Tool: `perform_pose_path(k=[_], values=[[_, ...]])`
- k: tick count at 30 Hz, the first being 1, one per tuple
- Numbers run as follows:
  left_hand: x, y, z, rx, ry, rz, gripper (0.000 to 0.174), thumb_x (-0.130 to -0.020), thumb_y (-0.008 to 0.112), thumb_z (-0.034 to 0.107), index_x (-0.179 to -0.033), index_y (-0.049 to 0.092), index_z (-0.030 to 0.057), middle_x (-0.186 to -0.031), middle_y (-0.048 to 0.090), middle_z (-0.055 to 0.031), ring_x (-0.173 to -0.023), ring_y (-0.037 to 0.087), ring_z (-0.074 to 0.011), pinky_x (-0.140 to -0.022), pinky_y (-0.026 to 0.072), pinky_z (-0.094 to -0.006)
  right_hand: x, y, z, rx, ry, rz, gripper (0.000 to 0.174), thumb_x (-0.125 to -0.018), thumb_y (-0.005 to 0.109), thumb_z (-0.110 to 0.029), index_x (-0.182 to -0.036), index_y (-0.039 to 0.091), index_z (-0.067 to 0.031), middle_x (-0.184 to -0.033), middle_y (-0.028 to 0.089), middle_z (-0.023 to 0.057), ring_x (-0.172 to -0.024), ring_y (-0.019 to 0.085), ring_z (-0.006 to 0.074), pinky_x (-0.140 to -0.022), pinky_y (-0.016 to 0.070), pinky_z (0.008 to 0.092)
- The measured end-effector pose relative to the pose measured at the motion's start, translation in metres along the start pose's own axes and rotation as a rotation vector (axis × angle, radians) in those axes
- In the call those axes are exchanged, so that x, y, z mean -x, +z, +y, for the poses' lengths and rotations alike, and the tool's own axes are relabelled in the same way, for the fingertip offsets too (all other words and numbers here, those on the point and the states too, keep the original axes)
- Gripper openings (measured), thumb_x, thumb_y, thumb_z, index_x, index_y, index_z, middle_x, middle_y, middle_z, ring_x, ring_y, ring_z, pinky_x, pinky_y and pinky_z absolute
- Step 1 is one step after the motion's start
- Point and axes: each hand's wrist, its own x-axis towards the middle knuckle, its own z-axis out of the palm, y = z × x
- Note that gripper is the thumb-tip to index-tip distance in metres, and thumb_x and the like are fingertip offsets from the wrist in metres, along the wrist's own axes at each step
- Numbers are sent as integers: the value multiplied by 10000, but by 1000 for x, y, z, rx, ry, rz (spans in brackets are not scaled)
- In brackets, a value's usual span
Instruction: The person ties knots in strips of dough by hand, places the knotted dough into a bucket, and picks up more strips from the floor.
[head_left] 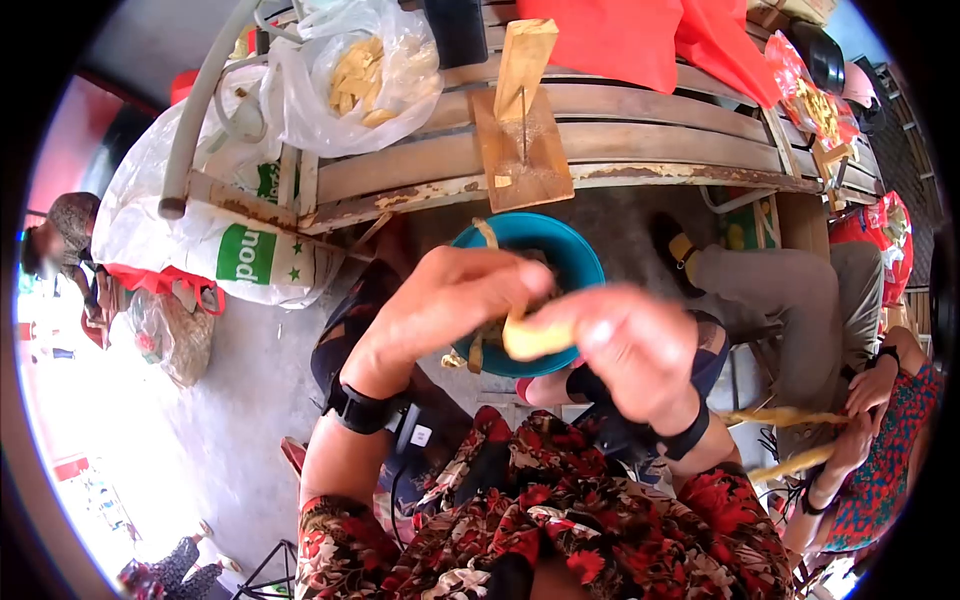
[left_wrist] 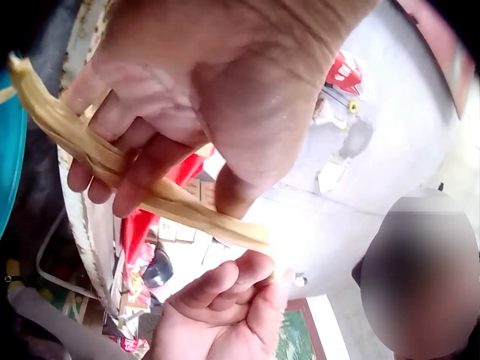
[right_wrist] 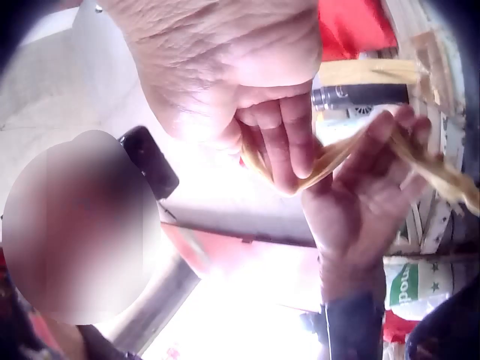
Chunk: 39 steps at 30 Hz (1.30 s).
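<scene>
A long, pale yellow strip [head_left: 535, 340] stretches between the two hands above a blue bucket [head_left: 588, 262]. The left hand [head_left: 450, 300] holds it between thumb and fingers; in the left wrist view the strip [left_wrist: 187, 214] crosses the fingers of the left hand [left_wrist: 217, 97], with one end hanging past them. The right hand [head_left: 640, 350], blurred in the head view, pinches the other end. Seen from the right wrist, the strip [right_wrist: 330, 161] runs from the curled fingers of the right hand [right_wrist: 240, 75] to the left hand [right_wrist: 364, 195].
On the slatted bench [head_left: 650, 143] stand a wooden block on a board [head_left: 548, 165], a plastic bag of yellow pieces [head_left: 405, 80] and red cloth [head_left: 620, 40]. More strips hang over the bucket's rim. At the right, another person [head_left: 880, 440] holds long strips. A white sack [head_left: 150, 215] stands at left.
</scene>
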Motion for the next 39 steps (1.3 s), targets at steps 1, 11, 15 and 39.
perform_pose_path(k=[1,11,15,39], values=[[3,7,-1,-135,99,47,250,-832,573,158,-955,620,-55,-937,631,-109,-864,578,-145,-773,450,-264,5,2,-5,74,24,8,210,-941,478,-145,-979,570,40,-871,655,105,-759,637,140,-696,513,263],[22,31,8,539,209,-77,286,-779,621,-37,-1052,554,14,-839,615,-32,-769,593,-109,-655,487,-242,15,16,16,-368,337,263,229,-926,528,-259,-847,536,-44,-660,530,-26,-528,445,22,-461,367,170],[15,33,-4,94,261,248,197,-764,647,-9,-951,585,-22,-821,625,-55,-728,603,-110,-645,487,-221,16,14,11,-254,223,333,228,-885,579,-98,-1081,481,-40,-847,532,3,-544,423,1,-454,347,156],[13,25,-16,227,223,92,200,-843,644,183,-925,615,3,-737,594,4,-660,515,-49,-582,408,-189,14,-11,-7,-188,495,161,305,-932,524,-225,-699,493,-31,-573,443,-54,-515,368,11,-432,294,193]])
